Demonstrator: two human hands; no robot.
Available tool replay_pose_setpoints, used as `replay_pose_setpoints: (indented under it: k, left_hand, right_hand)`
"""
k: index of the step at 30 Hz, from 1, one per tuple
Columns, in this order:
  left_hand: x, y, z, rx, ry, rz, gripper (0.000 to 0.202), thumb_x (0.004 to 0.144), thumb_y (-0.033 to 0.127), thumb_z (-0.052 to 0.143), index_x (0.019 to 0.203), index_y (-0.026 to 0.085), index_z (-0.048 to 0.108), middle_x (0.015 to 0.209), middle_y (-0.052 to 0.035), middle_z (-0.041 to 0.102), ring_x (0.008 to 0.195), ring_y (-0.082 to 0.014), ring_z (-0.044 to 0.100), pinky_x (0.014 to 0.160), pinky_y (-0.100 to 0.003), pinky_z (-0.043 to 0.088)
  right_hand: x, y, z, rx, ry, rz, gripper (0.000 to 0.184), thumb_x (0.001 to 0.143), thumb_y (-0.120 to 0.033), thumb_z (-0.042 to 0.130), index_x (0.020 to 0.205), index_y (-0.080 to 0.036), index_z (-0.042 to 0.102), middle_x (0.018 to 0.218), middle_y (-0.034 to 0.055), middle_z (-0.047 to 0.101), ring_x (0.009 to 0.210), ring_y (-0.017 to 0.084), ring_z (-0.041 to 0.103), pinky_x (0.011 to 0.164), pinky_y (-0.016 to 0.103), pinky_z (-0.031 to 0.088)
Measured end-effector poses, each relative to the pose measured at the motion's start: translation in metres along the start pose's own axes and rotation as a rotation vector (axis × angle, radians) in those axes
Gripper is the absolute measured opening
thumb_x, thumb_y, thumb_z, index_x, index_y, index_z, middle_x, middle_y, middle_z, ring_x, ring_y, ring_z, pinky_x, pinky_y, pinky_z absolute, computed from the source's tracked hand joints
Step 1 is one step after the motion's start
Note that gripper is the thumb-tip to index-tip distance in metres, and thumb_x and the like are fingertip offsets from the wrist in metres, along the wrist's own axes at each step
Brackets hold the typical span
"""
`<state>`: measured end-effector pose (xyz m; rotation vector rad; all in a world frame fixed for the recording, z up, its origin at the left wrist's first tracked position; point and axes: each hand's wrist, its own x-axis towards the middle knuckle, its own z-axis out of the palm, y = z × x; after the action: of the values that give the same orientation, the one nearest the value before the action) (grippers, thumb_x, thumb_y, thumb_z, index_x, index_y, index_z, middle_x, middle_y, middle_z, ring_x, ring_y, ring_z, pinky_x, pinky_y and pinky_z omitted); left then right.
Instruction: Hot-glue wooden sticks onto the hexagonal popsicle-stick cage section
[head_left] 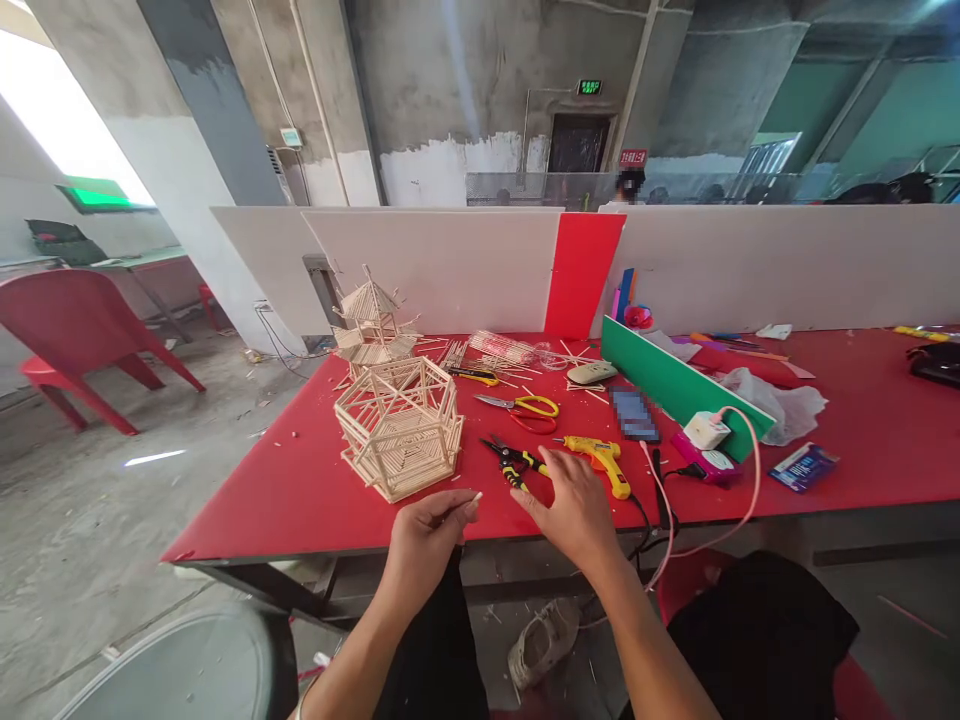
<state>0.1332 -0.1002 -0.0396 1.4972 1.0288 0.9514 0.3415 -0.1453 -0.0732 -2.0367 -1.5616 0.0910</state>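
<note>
Near the table's front edge, my left hand (pixel 429 543) pinches a short piece of wooden stick (pixel 477 498) between thumb and fingertips. To its right, my right hand (pixel 576 508) is open, thumb and fingers spread around the yellow-and-black handles of the cutting pliers (pixel 511 464). Whether it touches them I cannot tell. A yellow glue gun (pixel 594 452) lies just beyond my right fingers. Left of the pliers stands a hexagonal stick frame (pixel 401 440) with a slatted floor. Behind it rises a tiered stick pagoda (pixel 371 320).
Scissors (pixel 529 403), a utility knife (pixel 472 376) and bundled sticks (pixel 504 347) lie farther back on the red table (pixel 262 500). At right are a phone (pixel 634 414), a green board (pixel 675 380) and a power strip (pixel 709 460) with cables. A grey bin (pixel 187 670) stands below left.
</note>
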Motion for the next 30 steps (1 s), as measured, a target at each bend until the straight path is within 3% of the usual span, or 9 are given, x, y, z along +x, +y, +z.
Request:
replay_pose_setpoints:
  k: [3,5,9,15,19,24,26,28,30]
  left_hand:
    - [-0.003,0.001,0.002,-0.13,0.017,-0.103,0.041,0.07,0.05,0.078,0.087,0.013,0.076,0.066,-0.0036,0.068,0.048,-0.0074,0.047,0.046,-0.02,0.037]
    - [-0.005,0.001,0.004,-0.167,0.026,-0.133,0.044,0.069,0.052,0.08,0.086,0.012,0.074,0.067,-0.0036,0.067,0.047,-0.0056,0.044,0.044,-0.019,0.031]
    - [-0.005,0.003,0.005,-0.203,0.045,-0.148,0.049,0.065,0.054,0.082,0.087,0.011,0.072,0.066,-0.0024,0.065,0.045,-0.004,0.041,0.043,-0.019,0.026]
    - [-0.005,0.003,0.003,-0.244,0.068,-0.151,0.052,0.063,0.054,0.083,0.09,0.011,0.072,0.063,-0.0003,0.063,0.044,-0.0031,0.038,0.043,-0.018,0.023]
    - [-0.004,0.0,0.0,-0.264,0.069,-0.151,0.05,0.065,0.053,0.083,0.089,0.011,0.072,0.062,0.0005,0.062,0.045,-0.003,0.038,0.043,-0.018,0.023]
    - [-0.001,-0.002,0.002,-0.288,0.049,-0.176,0.048,0.065,0.053,0.083,0.085,0.011,0.071,0.062,0.0006,0.061,0.044,-0.0024,0.037,0.042,-0.018,0.022]
    - [-0.001,-0.002,0.002,-0.3,0.052,-0.18,0.047,0.065,0.053,0.083,0.084,0.012,0.071,0.061,0.0007,0.061,0.044,-0.0025,0.037,0.042,-0.018,0.022]
    - [-0.001,-0.001,0.001,-0.313,0.059,-0.17,0.046,0.066,0.053,0.083,0.083,0.012,0.071,0.062,0.0007,0.061,0.044,-0.0026,0.036,0.042,-0.018,0.022]
    - [-0.001,0.0,-0.001,-0.31,0.063,-0.152,0.044,0.067,0.052,0.082,0.083,0.013,0.071,0.062,0.0005,0.061,0.045,-0.0029,0.037,0.042,-0.018,0.023]
  right_hand:
    - [0.005,0.012,0.01,-0.235,-0.196,0.113,0.096,0.08,-0.067,0.065,0.149,-0.005,0.042,0.145,0.026,0.05,0.135,0.041,0.044,0.109,0.051,0.036]
    - [0.008,0.011,0.013,-0.268,-0.272,0.107,0.091,0.083,-0.065,0.061,0.148,-0.005,0.044,0.141,0.0249,0.054,0.131,0.039,0.047,0.107,0.047,0.037]
    - [0.013,0.002,0.012,-0.261,-0.282,0.135,0.082,0.082,-0.058,0.063,0.145,-0.007,0.049,0.132,0.0244,0.058,0.127,0.04,0.048,0.104,0.048,0.036]
    - [0.018,-0.003,0.011,-0.144,-0.316,0.21,0.082,0.067,-0.041,0.07,0.137,-0.002,0.054,0.125,0.0284,0.059,0.119,0.04,0.056,0.098,0.045,0.04]
    - [0.018,0.003,0.007,0.017,-0.342,0.293,0.068,0.067,-0.041,0.066,0.126,-0.008,0.062,0.117,0.0243,0.064,0.113,0.038,0.06,0.094,0.044,0.043]
    - [0.015,0.009,-0.003,0.375,-0.348,0.331,0.061,0.072,-0.052,0.061,0.12,-0.014,0.063,0.115,0.0184,0.067,0.114,0.036,0.059,0.094,0.044,0.044]
    - [0.007,0.004,-0.006,0.554,-0.372,0.303,0.065,0.08,-0.064,0.047,0.121,-0.016,0.062,0.114,0.0149,0.068,0.107,0.031,0.062,0.089,0.042,0.048]
    - [-0.006,-0.004,-0.008,0.946,-0.416,0.303,0.078,0.081,-0.076,0.033,0.126,-0.017,0.058,0.115,0.0139,0.067,0.103,0.029,0.063,0.088,0.043,0.049]
    - [-0.022,-0.014,-0.009,1.525,-0.5,0.334,0.086,0.076,-0.083,0.035,0.13,-0.02,0.055,0.115,0.0131,0.066,0.102,0.028,0.062,0.093,0.046,0.048]
